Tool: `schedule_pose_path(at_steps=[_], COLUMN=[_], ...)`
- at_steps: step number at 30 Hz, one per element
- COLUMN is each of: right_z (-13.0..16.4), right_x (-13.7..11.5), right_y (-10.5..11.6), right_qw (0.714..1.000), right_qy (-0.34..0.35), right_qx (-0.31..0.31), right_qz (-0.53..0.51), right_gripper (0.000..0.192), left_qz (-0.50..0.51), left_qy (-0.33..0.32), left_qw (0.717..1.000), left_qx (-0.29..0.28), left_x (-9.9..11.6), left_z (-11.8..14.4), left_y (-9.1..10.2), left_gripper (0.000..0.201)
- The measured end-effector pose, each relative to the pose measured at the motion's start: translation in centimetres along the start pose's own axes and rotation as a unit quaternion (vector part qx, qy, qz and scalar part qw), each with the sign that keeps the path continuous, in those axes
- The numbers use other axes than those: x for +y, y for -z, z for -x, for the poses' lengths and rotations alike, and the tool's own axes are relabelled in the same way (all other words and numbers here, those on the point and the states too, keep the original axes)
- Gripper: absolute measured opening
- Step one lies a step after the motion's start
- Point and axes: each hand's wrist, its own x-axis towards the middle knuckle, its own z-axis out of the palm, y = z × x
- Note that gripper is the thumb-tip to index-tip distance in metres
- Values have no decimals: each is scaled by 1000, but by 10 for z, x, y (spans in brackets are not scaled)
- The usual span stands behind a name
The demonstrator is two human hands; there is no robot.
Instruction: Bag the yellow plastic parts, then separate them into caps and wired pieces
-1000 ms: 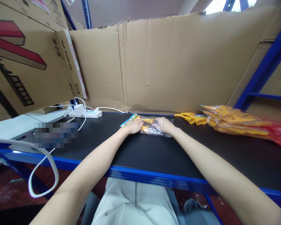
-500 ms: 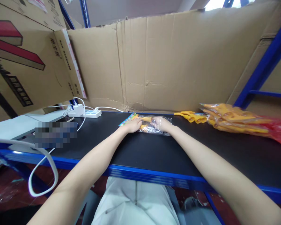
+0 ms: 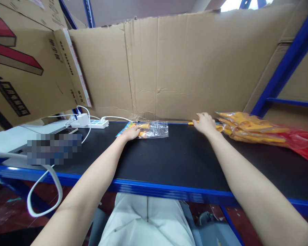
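At the desk's (image 3: pixel 169 157) back edge, the left hand (image 3: pixel 130 132) presses flat, covering part of a clear packet (image 3: pixel 154 129); the right hand (image 3: pixel 204 123), fingers spread, hides loose yellow pieces (image 3: pixel 219 127).

— What's sitting on that black table (image 3: pixel 169 160) besides the work itself?

— A white power strip (image 3: pixel 97 123) at ten o'clock, with a white charger (image 3: pixel 82 120) plugged beside it and a white cable (image 3: pixel 45 177) looping off the front edge.

— And behind?

— A creased cardboard sheet (image 3: pixel 184 68) stands along the far edge at twelve o'clock. A printed carton (image 3: pixel 20 68) hangs over at nine, blue shelf posts (image 3: pixel 284 68) at two.
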Motion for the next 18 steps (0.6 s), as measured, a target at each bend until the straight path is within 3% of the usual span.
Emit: schedule_pose_path(at_steps=[2, 4, 6, 8, 14, 18], right_z=[-1, -1, 0, 1, 11, 13], right_x=[14, 22, 25, 25, 24, 29], right_y=[-19, -34, -42, -42, -31, -41], right_qw=[998, 986, 976, 981, 999, 995], right_qy=[13, 26, 30, 16, -23, -34], right_qx=[-58, -164, -213, -193, -13, -34], right_qz=[6, 1, -12, -15, 44, 82], right_gripper=[53, 48, 44, 42, 39, 38], left_qz=[-7, -15, -21, -25, -24, -24], left_qy=[19, 30, 32, 34, 43, 59], left_qw=[1000, 999, 999, 999, 999, 998], left_qx=[1, -1, -4, -2, 3, -4], left_x=[-8, -12, -14, -14, -10, -8], left_z=[-1, -2, -2, -2, -2, -5], left_y=[0, 0, -1, -1, 0, 0], left_gripper=[55, 55, 56, 56, 56, 56])
